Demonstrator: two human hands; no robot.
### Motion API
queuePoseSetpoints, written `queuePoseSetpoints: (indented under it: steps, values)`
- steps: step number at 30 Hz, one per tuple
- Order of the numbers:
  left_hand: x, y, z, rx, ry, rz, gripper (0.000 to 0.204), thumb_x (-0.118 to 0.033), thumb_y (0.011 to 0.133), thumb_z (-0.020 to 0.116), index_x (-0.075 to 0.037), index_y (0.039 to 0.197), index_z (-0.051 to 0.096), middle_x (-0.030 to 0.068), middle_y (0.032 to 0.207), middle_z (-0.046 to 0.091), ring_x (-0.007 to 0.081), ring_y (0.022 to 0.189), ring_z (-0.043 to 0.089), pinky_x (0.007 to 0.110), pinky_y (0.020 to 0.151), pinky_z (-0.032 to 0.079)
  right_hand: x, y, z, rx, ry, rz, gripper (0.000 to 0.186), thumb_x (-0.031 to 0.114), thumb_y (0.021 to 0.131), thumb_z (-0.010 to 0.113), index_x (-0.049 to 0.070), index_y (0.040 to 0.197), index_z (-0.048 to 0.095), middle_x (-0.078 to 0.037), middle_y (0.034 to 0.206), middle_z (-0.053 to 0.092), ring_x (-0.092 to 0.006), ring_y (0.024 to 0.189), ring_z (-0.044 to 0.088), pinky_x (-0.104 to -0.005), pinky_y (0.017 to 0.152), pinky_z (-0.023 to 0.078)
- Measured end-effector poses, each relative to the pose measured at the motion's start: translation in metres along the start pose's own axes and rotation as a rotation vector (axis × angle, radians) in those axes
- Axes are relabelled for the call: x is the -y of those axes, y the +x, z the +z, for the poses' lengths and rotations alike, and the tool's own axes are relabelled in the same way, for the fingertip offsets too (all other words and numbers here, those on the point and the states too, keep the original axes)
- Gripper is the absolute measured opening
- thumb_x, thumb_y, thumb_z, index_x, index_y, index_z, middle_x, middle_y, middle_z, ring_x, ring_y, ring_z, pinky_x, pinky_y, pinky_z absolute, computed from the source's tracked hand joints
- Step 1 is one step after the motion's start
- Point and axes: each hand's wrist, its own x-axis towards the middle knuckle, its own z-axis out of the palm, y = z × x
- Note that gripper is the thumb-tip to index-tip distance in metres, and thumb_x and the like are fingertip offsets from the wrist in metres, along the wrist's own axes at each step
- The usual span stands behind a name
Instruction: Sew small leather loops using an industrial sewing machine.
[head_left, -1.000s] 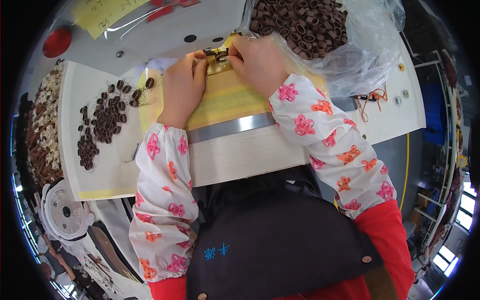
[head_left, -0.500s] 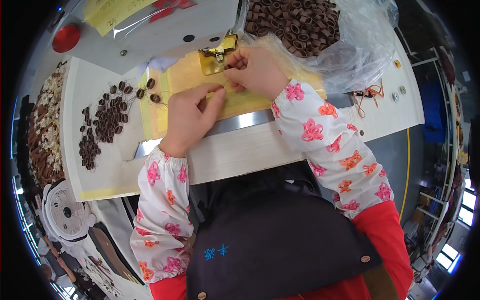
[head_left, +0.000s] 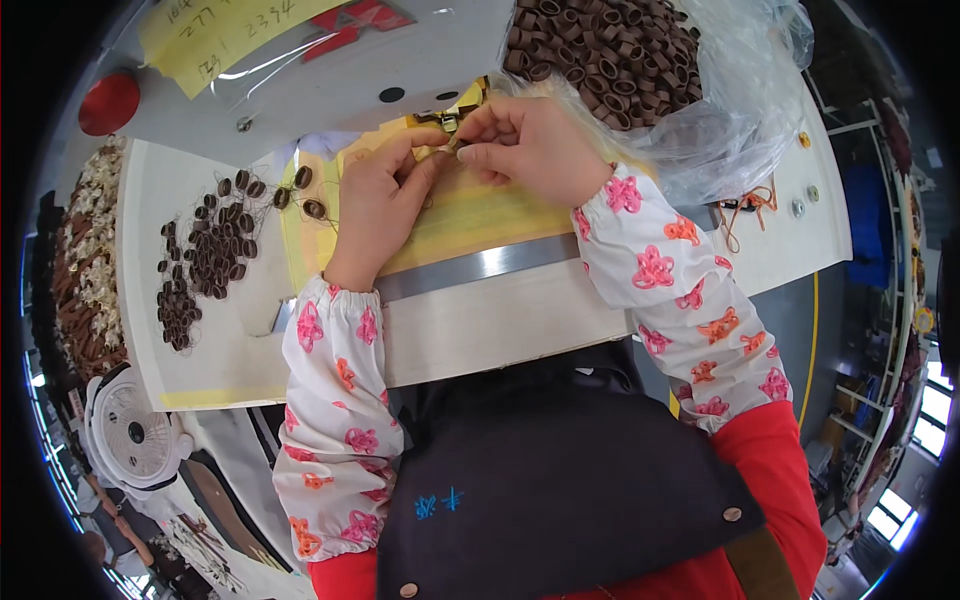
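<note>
My left hand (head_left: 385, 195) and my right hand (head_left: 545, 145) come together just in front of the metal presser foot (head_left: 450, 121) of a sewing machine (head_left: 330, 85). Thumb and forefinger are pinched on both hands, the fingertips almost touching. Whatever small piece lies between them is mostly hidden by the fingers. Beneath the hands, yellow tape (head_left: 480, 215) covers the machine bed. Left of my left hand lies a spread of small dark brown loops (head_left: 220, 245) with loose thread tails; a few sit closer, beside the tape.
At the upper right, a clear plastic bag (head_left: 745, 110) holds a heap of brown loops (head_left: 610, 60). Orange cord (head_left: 750, 208) and small bobbins (head_left: 798, 208) lie right of my right sleeve. A white fan (head_left: 135, 430) stands at the lower left, beyond the table edge.
My left hand has moved up toward the presser foot, and its fingertips now meet those of my right hand. The right hand has shifted slightly rightward in the picture.
</note>
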Motion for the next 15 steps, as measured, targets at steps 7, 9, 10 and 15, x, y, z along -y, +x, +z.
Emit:
queuePoseSetpoints:
  steps: [7,9,10,15]
  values:
    - [0.002,0.001,-0.003,0.003,0.053,0.024,0.019,-0.01,0.076,0.062,-0.008,0.095,0.065,0.0006,0.045,0.042,0.007,0.044,0.043,0.023,0.045,0.034,0.0,0.018,-0.007,0.167,-0.036,0.114,0.016,0.01,0.079,0.063,0.0,0.085,0.052,-0.004,0.072,0.058,-0.0079,0.061,0.056,-0.0199,0.051,0.046]
    - [-0.001,0.002,-0.003,-0.014,0.002,-0.026,0.018,-0.012,0.076,0.062,-0.006,0.093,0.065,0.0011,0.047,0.046,0.0072,0.044,0.045,0.023,0.045,0.035,0.002,0.014,-0.002,0.063,-0.102,0.093,0.016,0.01,0.079,0.063,0.0,0.087,0.053,-0.004,0.072,0.058,-0.0084,0.062,0.056,-0.0209,0.052,0.046]
    - [-0.002,0.003,-0.002,-0.022,-0.024,-0.05,0.018,-0.013,0.076,0.063,-0.006,0.093,0.065,0.0014,0.047,0.048,0.0072,0.044,0.046,0.023,0.045,0.035,0.002,0.012,0.0,0.01,-0.135,0.083,0.016,0.01,0.079,0.063,0.0,0.087,0.054,-0.004,0.071,0.058,-0.0087,0.062,0.057,-0.0214,0.052,0.046]
    - [0.002,0.016,0.005,-0.123,0.079,-0.138,0.023,-0.022,0.073,0.065,-0.002,0.084,0.067,0.0032,0.051,0.055,0.0078,0.044,0.048,0.023,0.046,0.037,-0.02,0.018,0.006,-0.29,-0.504,-0.461,0.01,0.008,0.073,0.062,0.0,0.077,0.058,-0.012,0.07,0.061,-0.027,0.064,0.06,-0.0343,0.057,0.048]
